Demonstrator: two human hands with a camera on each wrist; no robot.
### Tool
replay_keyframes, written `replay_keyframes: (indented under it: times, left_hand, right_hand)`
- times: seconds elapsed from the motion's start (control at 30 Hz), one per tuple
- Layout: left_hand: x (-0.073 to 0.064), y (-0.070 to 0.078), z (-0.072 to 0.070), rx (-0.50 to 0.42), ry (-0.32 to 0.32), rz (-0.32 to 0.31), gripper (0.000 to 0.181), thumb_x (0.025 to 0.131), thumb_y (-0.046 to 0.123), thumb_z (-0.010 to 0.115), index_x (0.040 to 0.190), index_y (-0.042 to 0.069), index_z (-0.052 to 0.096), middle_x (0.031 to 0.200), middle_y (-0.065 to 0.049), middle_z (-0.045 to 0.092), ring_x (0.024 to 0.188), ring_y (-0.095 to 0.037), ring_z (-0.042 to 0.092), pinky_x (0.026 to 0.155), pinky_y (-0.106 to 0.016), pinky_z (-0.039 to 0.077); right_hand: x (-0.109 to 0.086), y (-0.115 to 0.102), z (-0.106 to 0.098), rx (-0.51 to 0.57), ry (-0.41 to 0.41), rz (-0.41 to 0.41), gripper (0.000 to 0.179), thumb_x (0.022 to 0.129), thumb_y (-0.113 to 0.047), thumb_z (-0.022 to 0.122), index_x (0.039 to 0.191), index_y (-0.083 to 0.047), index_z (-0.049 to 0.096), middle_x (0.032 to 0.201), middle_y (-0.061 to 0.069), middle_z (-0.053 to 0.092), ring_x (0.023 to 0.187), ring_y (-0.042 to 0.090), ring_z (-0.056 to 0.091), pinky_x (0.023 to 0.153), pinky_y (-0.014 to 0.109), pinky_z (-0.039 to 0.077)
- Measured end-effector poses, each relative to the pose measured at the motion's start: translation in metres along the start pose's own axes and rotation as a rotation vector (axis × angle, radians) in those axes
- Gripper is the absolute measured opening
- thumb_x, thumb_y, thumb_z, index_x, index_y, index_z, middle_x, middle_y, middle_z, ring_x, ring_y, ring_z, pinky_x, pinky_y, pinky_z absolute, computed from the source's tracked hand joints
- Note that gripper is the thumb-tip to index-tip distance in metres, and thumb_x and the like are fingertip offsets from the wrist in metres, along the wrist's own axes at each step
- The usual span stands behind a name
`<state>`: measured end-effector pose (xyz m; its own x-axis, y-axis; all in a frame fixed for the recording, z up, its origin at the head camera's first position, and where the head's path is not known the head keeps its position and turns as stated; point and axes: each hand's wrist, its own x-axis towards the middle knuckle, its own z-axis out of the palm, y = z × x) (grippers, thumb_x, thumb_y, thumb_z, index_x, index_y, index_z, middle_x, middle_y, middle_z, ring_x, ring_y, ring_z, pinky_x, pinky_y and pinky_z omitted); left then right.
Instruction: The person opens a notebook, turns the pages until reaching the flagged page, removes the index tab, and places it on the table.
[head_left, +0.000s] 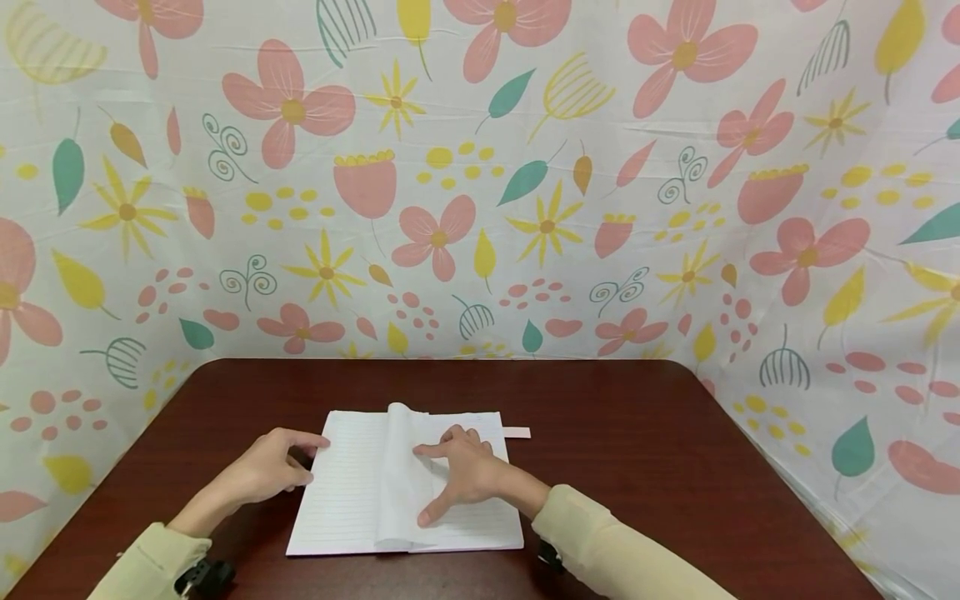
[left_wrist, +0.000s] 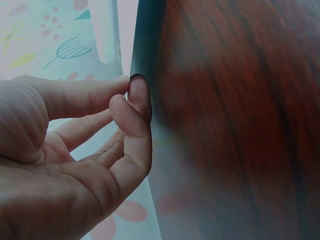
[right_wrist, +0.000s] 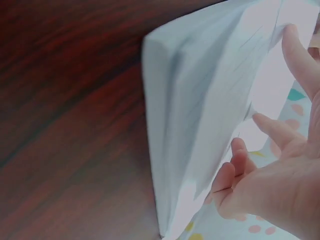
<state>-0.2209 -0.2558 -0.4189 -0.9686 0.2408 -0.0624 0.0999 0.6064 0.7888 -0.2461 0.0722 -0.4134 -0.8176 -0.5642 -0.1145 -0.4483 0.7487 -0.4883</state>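
The left grip [head_left: 268,468] pinches an open white lined-paper notebook [head_left: 341,492]; the right grip [head_left: 474,475], fingers apart, overlies its pages.

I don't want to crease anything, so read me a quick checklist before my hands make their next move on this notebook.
1. Notebook lying open on the table: ok.
2. Left hand at the notebook's left edge: ok.
3. Left hand's hold firm: cannot tell; the pictures don't show pressure.
4. Right hand over the notebook's right side, by the curled page: ok.
5. Curled page lying flat: not ok; it bulges up near the middle.
6. White tab past the right edge, clear of both hands: ok.
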Motion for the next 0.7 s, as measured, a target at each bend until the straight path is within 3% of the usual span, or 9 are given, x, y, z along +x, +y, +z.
replay_keyframes:
  times: [0.3,0.7]
  left_hand:
    - [-0.0005,0.0005,-0.0005,-0.004,-0.003,0.005,0.046,0.086,-0.013,0.074,0.131,-0.01,0.067,0.107,-0.013,0.06,0.061,-0.023,0.056,0.056,-0.032,0.046]
    - [-0.0005,0.0014,-0.0013,0.001,0.002,0.018,0.045,0.086,-0.013,0.073,0.13,-0.011,0.067,0.106,-0.013,0.06,0.061,-0.023,0.057,0.055,-0.032,0.046]
  right_hand:
    - [0.001,-0.006,-0.0001,-0.052,-0.052,0.0,0.101,0.063,-0.048,0.102,0.153,-0.036,0.058,0.135,0.004,0.046,0.11,0.02,0.039,0.085,0.037,0.034]
    - [-0.0008,-0.0058,-0.0008,-0.046,-0.085,-0.06,0.106,0.062,-0.04,0.104,0.155,-0.033,0.055,0.142,0.0,0.047,0.112,0.018,0.039,0.086,0.038,0.034]
